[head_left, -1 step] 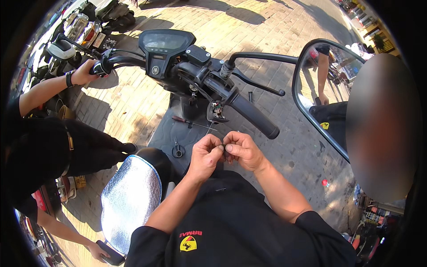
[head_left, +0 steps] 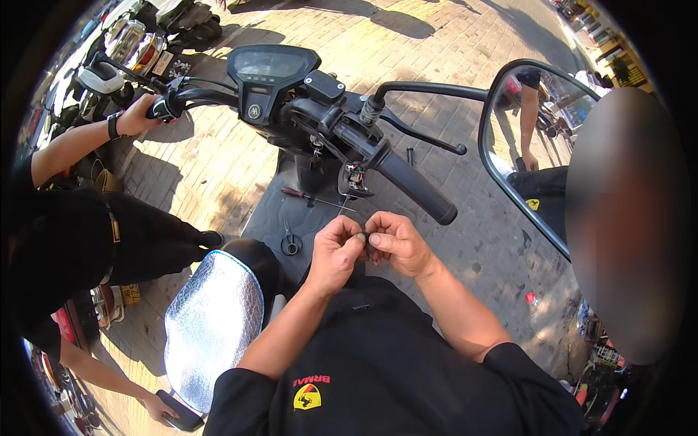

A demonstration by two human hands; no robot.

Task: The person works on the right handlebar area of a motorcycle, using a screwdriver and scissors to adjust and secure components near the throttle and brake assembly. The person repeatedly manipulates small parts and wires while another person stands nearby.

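Observation:
My left hand (head_left: 337, 253) and my right hand (head_left: 400, 245) meet in front of my chest, fingertips pinched together. Between them is a small dark piece (head_left: 366, 237), mostly covered by the thumbs and too small to name. Just beyond my hands, an opened switch housing (head_left: 355, 179) hangs below the scooter's right handlebar grip (head_left: 416, 187), its wires and inner parts exposed. A screwdriver (head_left: 317, 198) lies on the dark footboard (head_left: 270, 211). Nearer to me on that footboard rests a pair of scissors (head_left: 291, 243) with dark looped handles.
A dashboard (head_left: 273, 67), brake lever (head_left: 429, 139) and mirror (head_left: 534, 123) stand ahead. At left, another person's hand (head_left: 138, 116) grips the left handlebar; their other hand (head_left: 156, 408) holds a dark flat object (head_left: 180, 412). A silver cover (head_left: 214, 327) lies over the seat. Parked scooters (head_left: 134, 51) line the far left.

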